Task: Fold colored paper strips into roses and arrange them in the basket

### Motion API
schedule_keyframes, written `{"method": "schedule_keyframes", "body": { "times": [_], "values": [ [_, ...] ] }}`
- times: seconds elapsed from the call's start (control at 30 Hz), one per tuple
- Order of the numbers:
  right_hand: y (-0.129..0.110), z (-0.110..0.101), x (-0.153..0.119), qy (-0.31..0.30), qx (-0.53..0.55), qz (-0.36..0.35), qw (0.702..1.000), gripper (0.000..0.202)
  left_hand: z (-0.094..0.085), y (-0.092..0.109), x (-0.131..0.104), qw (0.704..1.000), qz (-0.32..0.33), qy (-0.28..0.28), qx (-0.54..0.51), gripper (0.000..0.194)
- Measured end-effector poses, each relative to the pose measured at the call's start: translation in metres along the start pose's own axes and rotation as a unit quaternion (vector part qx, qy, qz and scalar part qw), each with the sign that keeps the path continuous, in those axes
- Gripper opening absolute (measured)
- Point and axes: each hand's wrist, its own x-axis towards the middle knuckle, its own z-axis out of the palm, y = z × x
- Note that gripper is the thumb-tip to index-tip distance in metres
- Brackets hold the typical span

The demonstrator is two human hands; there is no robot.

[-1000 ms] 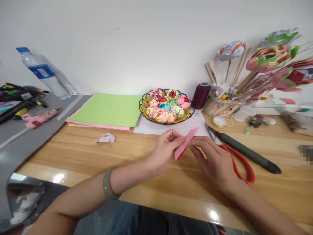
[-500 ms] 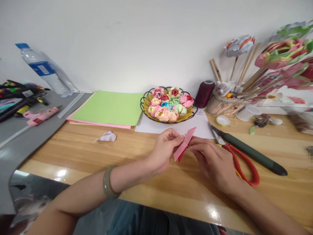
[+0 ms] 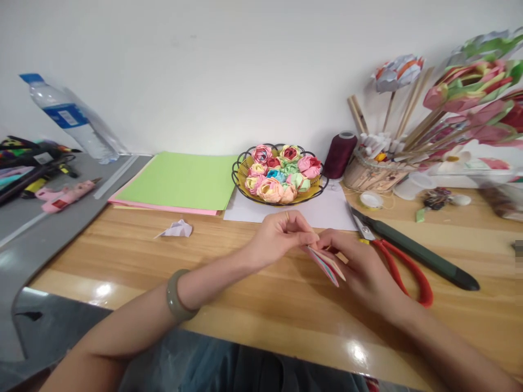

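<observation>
A small stack of folded coloured paper strips, with pink, bluish and cream edges showing, is held above the wooden table in front of me. My left hand pinches its upper left end between thumb and fingers. From the other side my right hand has its fingers closed at the same stack, partly behind it. Any thread around the paper is too fine to make out now. Just right of my right hand lie red-handled scissors, beside a dark green cutter.
A basket of paper flowers stands behind my hands, near a maroon thread spool. Green paper sheets and a crumpled paper scrap lie left. At far left are a water bottle and pink glue gun.
The paper stack has turned from leaning up to the right to pointing down to the right, its layered edges now showing. Both hands have come closer together at its upper end.
</observation>
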Motion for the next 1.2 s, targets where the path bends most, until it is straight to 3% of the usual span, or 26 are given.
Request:
{"method": "schedule_keyframes", "body": {
  "times": [0.1, 0.23, 0.3, 0.43, 0.57, 0.77, 1.03, 1.2],
  "values": [
    [0.009, -0.002, -0.001, 0.002, -0.131, -0.047, 0.99, 0.015, -0.005, 0.0, -0.001, 0.979, 0.052, -0.007, 0.199, 0.008],
    [0.021, -0.002, -0.002, -0.075, -0.213, -0.058, 0.972, 0.019, -0.009, -0.008, -0.001, 0.904, 0.092, -0.021, 0.417, 0.006],
    [0.022, 0.0, -0.003, -0.092, -0.212, -0.047, 0.972, 0.02, -0.01, -0.012, -0.001, 0.88, 0.097, -0.038, 0.464, 0.005],
    [0.015, -0.001, -0.001, -0.092, -0.177, -0.013, 0.98, 0.02, -0.011, -0.014, -0.002, 0.865, 0.111, -0.061, 0.486, 0.003],
    [0.008, -0.006, 0.003, -0.119, -0.129, 0.024, 0.984, 0.021, -0.014, -0.013, -0.004, 0.866, 0.125, -0.078, 0.477, 0.003],
    [0.008, -0.006, 0.004, -0.139, -0.074, 0.024, 0.987, 0.018, -0.021, -0.013, -0.006, 0.884, 0.083, -0.074, 0.454, 0.002],
    [0.022, 0.007, 0.0, -0.129, -0.112, -0.069, 0.983, 0.019, -0.023, -0.024, 0.0, 0.931, 0.014, -0.093, 0.352, 0.01],
    [0.028, 0.006, 0.001, -0.123, -0.144, -0.063, 0.98, 0.019, -0.019, -0.025, 0.002, 0.938, -0.024, -0.042, 0.343, 0.007]
  ]
}}
